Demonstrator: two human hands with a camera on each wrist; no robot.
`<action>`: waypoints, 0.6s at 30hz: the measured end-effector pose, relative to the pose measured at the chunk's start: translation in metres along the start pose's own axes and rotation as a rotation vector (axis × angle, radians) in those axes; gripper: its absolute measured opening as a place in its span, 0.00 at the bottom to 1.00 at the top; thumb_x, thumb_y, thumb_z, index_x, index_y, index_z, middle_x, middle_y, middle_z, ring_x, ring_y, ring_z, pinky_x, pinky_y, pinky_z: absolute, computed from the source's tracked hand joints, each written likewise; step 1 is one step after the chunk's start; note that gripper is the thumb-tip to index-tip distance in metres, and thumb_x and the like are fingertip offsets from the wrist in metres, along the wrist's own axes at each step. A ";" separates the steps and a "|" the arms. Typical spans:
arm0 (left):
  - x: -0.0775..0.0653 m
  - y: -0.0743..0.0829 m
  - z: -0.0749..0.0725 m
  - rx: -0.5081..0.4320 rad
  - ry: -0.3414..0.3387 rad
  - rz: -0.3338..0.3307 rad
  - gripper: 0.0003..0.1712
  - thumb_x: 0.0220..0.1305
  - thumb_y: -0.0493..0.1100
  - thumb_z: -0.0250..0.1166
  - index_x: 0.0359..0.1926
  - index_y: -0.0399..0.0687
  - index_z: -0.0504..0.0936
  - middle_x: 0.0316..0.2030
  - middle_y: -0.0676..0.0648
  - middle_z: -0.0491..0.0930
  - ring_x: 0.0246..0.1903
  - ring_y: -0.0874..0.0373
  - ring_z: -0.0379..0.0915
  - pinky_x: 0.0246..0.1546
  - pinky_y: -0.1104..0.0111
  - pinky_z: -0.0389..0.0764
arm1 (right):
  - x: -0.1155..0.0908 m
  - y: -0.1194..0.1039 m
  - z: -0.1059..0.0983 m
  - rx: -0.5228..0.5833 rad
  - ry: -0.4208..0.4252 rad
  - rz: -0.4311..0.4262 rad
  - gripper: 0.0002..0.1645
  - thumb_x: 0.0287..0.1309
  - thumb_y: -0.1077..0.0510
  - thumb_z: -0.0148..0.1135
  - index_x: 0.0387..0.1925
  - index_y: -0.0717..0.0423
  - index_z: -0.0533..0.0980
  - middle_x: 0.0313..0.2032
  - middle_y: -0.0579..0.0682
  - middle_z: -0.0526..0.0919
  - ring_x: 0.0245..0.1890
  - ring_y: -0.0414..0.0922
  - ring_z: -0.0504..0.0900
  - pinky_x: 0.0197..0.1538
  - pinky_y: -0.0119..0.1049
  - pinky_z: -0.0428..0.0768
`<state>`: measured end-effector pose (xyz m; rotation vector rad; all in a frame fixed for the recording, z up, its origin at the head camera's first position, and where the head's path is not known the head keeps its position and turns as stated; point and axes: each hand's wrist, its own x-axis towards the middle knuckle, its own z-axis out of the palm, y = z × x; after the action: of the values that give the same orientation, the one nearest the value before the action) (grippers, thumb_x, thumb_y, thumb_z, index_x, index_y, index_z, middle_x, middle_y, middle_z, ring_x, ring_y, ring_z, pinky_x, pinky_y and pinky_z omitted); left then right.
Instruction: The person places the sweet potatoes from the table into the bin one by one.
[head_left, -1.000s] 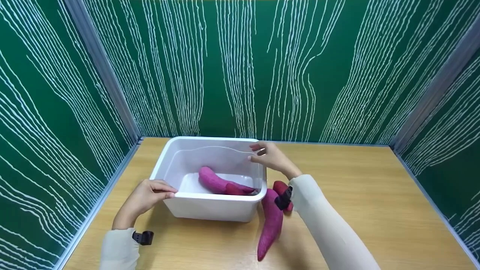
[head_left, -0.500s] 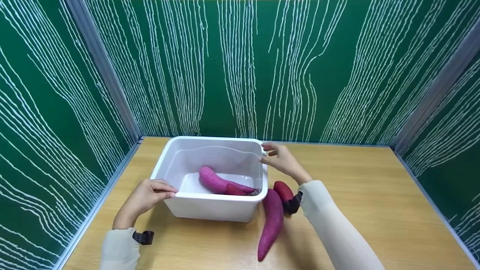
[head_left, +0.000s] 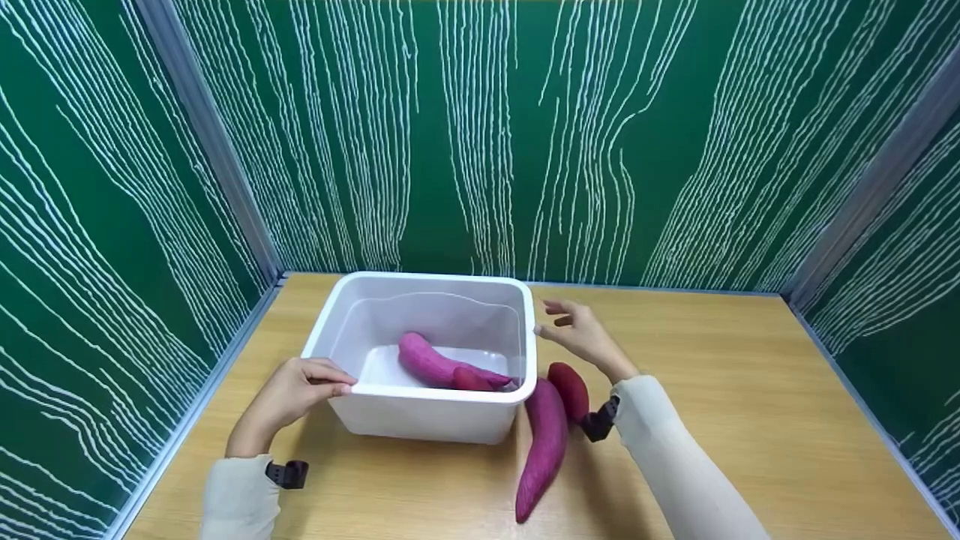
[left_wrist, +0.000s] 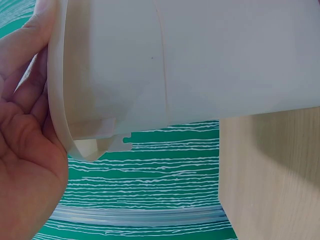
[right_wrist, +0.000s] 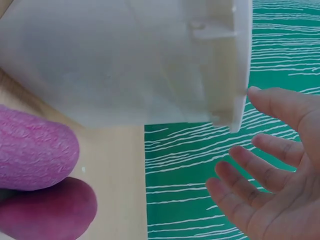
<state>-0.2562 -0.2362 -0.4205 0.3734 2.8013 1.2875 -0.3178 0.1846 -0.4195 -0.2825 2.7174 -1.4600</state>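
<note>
The bin [head_left: 420, 416] stands toward the back edge of the tabletop [head_left: 750, 420], nearer its left edge, with inner tubers [head_left: 426, 364] inside. The left grip [head_left: 300, 388] pinches the bin's near-left corner, likely to steady it; the right grip [head_left: 586, 339], fingers spread, holds nothing. The outer tubers [head_left: 549, 439] lie just right, apparently for easy reach

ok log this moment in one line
left hand: grips white plastic bin; right hand: holds nothing; long curved magenta item: outside bin

Can't read any text, labels, brands or numbers anywhere here, folks (those white squiggles [head_left: 480, 135] on the green back wall [head_left: 429, 172] are just wavy lines).
</note>
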 end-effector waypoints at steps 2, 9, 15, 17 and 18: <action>0.000 0.000 0.000 0.001 0.004 0.001 0.07 0.54 0.39 0.72 0.36 0.44 0.89 0.37 0.48 0.86 0.43 0.54 0.76 0.45 0.67 0.79 | -0.002 0.004 0.000 -0.001 0.004 0.000 0.36 0.60 0.53 0.63 0.66 0.63 0.64 0.62 0.66 0.71 0.60 0.64 0.72 0.58 0.55 0.74; 0.000 0.000 0.000 0.003 0.008 -0.007 0.07 0.54 0.38 0.72 0.36 0.45 0.90 0.37 0.48 0.86 0.43 0.54 0.76 0.44 0.69 0.79 | -0.007 0.017 0.002 0.002 -0.001 0.051 0.36 0.61 0.52 0.62 0.67 0.62 0.64 0.63 0.66 0.69 0.61 0.64 0.70 0.59 0.56 0.73; 0.000 0.000 0.000 -0.003 0.002 0.000 0.08 0.54 0.39 0.72 0.36 0.44 0.89 0.38 0.48 0.86 0.43 0.54 0.76 0.46 0.65 0.79 | -0.010 0.034 0.002 0.015 -0.007 0.080 0.37 0.61 0.52 0.62 0.67 0.62 0.63 0.64 0.65 0.69 0.62 0.63 0.70 0.60 0.56 0.73; 0.000 -0.001 0.000 -0.005 0.001 0.012 0.08 0.54 0.39 0.72 0.36 0.44 0.89 0.37 0.47 0.86 0.42 0.54 0.76 0.45 0.67 0.79 | -0.011 0.039 0.003 0.021 -0.004 0.080 0.37 0.61 0.53 0.62 0.67 0.63 0.63 0.63 0.65 0.69 0.62 0.63 0.70 0.60 0.56 0.73; 0.000 -0.001 0.000 -0.008 0.001 0.017 0.08 0.54 0.40 0.72 0.36 0.44 0.89 0.37 0.47 0.86 0.42 0.55 0.76 0.43 0.69 0.79 | -0.012 0.041 0.003 0.029 -0.003 0.086 0.37 0.61 0.53 0.62 0.67 0.63 0.63 0.64 0.65 0.69 0.61 0.63 0.71 0.60 0.56 0.73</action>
<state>-0.2564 -0.2371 -0.4208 0.3980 2.7991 1.3023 -0.3116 0.2065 -0.4561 -0.1645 2.6677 -1.4731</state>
